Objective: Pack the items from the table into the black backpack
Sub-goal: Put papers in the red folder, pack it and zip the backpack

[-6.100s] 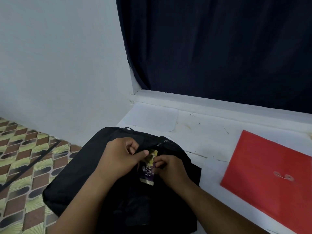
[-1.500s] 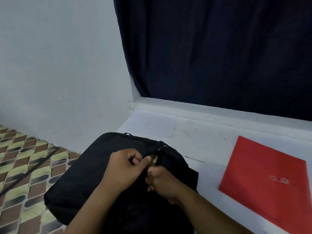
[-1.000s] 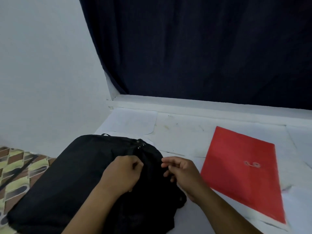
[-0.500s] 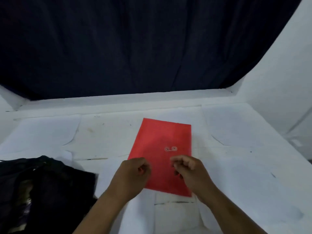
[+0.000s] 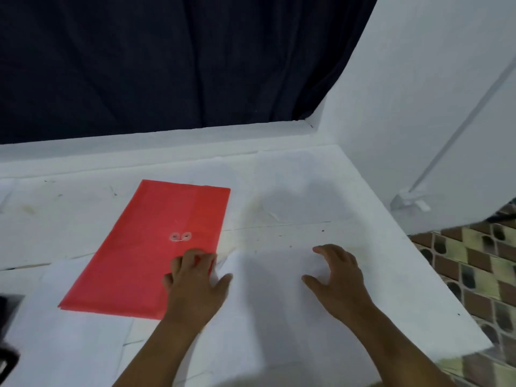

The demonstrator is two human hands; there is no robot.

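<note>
Red and flat, a rectangular plastic document envelope with a string-and-button clasp lies on the white worktop, set at a slant with its long side running away from the camera. The left hand rests over the envelope's near right edge: its fingers bend down onto the red surface close to that edge, while the thumb sticks out to the right over the white surface. Whether the fingers have caught the edge or only press on it cannot be told. The right hand is apart from the envelope, to its right, palm down above the worktop, with fingers loosely spread and slightly bent, holding nothing. Both forearms reach in from the bottom of the view.

Only a small piece of the black backpack shows, cut off at the lower left edge of the view and well apart from both hands. Loose white sheets of paper cover parts of the worktop, one lying partly under the envelope. A dark navy curtain hangs behind the worktop, a white wall rises at the right, and patterned brown and yellow floor tiles show beyond the worktop's right edge.
</note>
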